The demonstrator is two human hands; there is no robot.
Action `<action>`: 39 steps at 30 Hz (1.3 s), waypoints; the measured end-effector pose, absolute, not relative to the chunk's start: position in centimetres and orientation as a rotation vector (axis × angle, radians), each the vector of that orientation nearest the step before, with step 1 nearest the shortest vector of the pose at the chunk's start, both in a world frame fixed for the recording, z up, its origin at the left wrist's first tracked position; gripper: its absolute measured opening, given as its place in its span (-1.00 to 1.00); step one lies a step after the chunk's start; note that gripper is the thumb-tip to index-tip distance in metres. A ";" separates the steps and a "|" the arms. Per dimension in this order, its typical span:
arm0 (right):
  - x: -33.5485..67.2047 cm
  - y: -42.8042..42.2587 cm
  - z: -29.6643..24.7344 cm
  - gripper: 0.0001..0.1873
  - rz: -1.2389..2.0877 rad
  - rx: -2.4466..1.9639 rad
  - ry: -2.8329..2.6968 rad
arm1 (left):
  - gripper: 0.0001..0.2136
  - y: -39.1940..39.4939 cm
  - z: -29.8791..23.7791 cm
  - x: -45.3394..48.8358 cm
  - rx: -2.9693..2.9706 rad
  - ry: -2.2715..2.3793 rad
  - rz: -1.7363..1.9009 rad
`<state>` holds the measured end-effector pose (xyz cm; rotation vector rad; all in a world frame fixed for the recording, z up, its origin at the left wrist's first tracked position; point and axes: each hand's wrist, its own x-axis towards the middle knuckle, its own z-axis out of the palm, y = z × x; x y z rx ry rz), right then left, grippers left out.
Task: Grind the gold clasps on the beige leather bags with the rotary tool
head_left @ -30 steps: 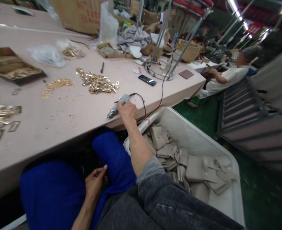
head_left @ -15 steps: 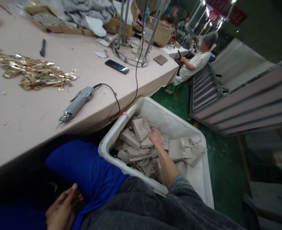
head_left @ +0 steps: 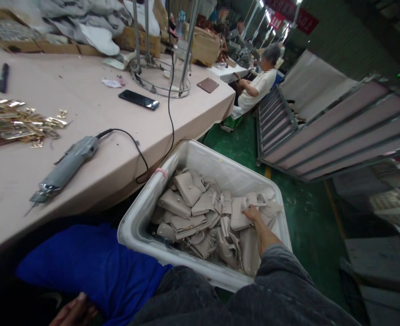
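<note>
In the white plastic bin [head_left: 277,194] lies a jumbled pile of small beige handbags, several with carry handles and little metal studs. My right hand [head_left: 253,213] reaches in at the bin's right side. Its fingers are closed on the upper part of one beige handbag [head_left: 239,219], close to a handle; the fingertips are partly hidden. My left hand [head_left: 75,312] is low at the bottom edge, partly cut off, beside my leg in blue trousers [head_left: 94,267]. Its fingers look loosely bent and partly apart, with nothing visible in them.
A grey electric screwdriver [head_left: 67,167] lies corded on the table [head_left: 94,81]. A phone [head_left: 138,99], gold metal pieces [head_left: 16,124], a marker [head_left: 3,78] and a metal ring stand [head_left: 159,88] are there too. A seated person [head_left: 259,86] works beyond, near a metal-framed cart [head_left: 335,127].
My right hand has moved right across the pile, from the bags at the middle to one at the right. The view has shifted right, and my left hand sits lower in it.
</note>
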<state>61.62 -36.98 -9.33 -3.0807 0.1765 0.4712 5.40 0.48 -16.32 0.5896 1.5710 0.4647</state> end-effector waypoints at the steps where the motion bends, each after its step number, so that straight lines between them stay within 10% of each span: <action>1: 61.6 -36.4 -10.1 -0.63 0.507 -3.083 0.186 | -0.54 0.5 -16.4 5.2 0.590 1.562 0.466; 12: 58.1 -26.4 -12.2 -0.67 0.513 -2.944 0.108 | -0.56 -1.6 -10.8 5.8 0.813 1.617 0.583; 23: 48.3 -18.7 -0.5 -0.37 0.451 -2.242 -0.318 | -0.57 -3.5 -4.2 9.8 1.933 1.106 0.868; 30: 33.0 -10.1 10.1 -0.43 0.852 -1.519 -0.326 | -0.17 -5.8 1.8 13.7 2.500 0.678 1.085; 39: 22.9 -7.9 14.1 -0.56 1.140 -1.415 -1.049 | -0.64 -4.9 4.0 4.0 1.842 0.957 1.150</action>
